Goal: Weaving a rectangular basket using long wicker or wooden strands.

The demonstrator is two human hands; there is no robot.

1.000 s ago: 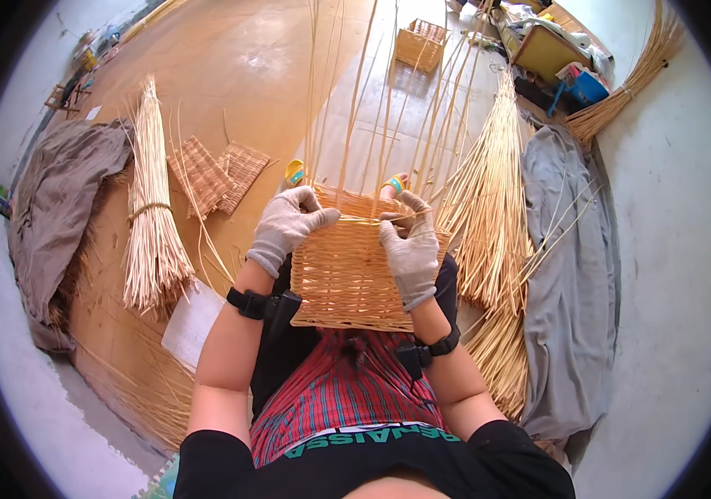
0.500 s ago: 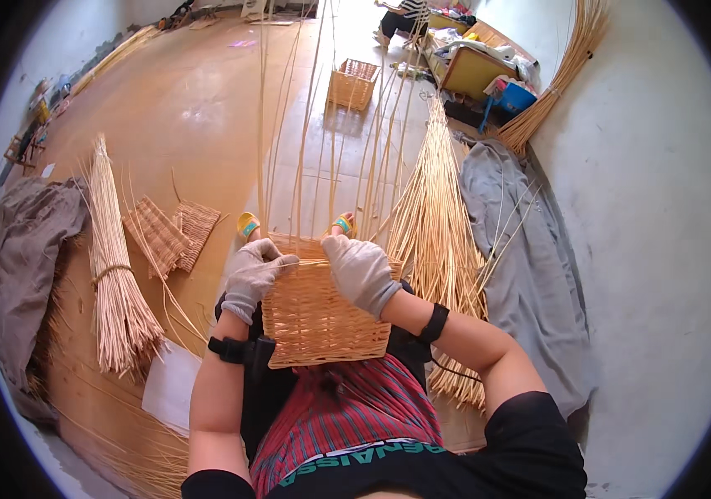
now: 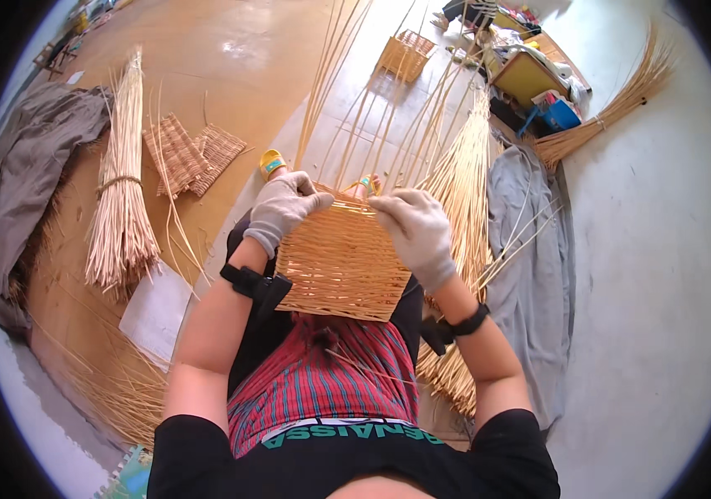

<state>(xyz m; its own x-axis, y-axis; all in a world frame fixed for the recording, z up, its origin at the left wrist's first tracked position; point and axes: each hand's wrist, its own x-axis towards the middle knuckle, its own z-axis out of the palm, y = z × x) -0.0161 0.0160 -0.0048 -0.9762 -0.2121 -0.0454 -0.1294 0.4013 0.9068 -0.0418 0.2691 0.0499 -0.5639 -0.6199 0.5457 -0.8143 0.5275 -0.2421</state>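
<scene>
A woven wicker basket (image 3: 343, 262) rests on my lap, and long upright stakes (image 3: 330, 79) rise from its far rim. Grey-white gloves cover both hands. My left hand (image 3: 289, 208) is closed at the far left of the rim, thumb and fingers pinching the weave. At the right part of the same rim, my right hand (image 3: 415, 233) has its fingers bent and pinched together on what looks like a thin wicker strand. The fingertips partly hide what each hand grips. A red striped apron (image 3: 330, 374) lies under the basket.
A tied wicker bundle (image 3: 122, 183) and two woven panels (image 3: 176, 154) lie at left. Right of my legs is a loose wicker bundle (image 3: 463, 166) beside a grey cloth (image 3: 530, 274). Farther off stand another basket (image 3: 405, 56), a blue container (image 3: 557, 112) and a person (image 3: 468, 10).
My view has shifted, so the surroundings sit differently. My right hand has moved away from my left along the rim, to the right. The basket remains on my lap.
</scene>
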